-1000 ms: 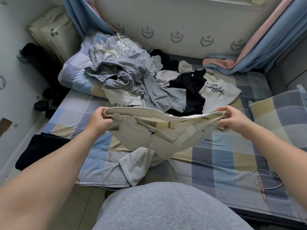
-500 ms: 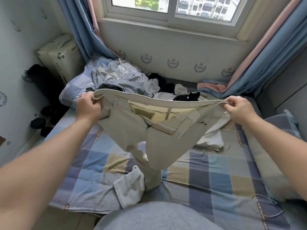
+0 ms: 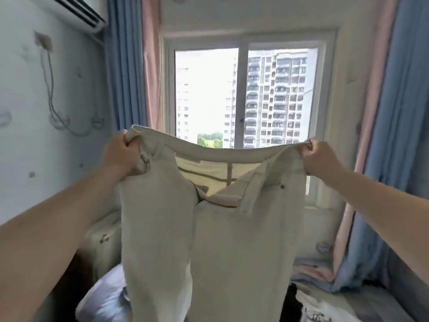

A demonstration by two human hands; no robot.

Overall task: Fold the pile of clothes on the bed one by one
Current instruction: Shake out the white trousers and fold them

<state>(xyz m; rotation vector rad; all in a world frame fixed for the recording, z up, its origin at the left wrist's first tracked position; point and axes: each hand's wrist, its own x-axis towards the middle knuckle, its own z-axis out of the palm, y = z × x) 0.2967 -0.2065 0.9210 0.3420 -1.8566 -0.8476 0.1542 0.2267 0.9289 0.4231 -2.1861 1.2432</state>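
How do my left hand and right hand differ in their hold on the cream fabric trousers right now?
The left hand bunches the waistband's end in a fist, a corner of cloth standing above it; the right hand curls over the other end, no cloth above it. The left hand's end sits slightly higher than the right hand's. Both grip the cream fabric trousers, held up before the white-framed sliding window, legs hanging.

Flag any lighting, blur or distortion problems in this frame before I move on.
Head view: the window is blown out on its left pane and backlights the trousers, yet they read clearly; the frame is soft throughout, worst along the bottom edge; the wide lens bows the curtains at both sides.
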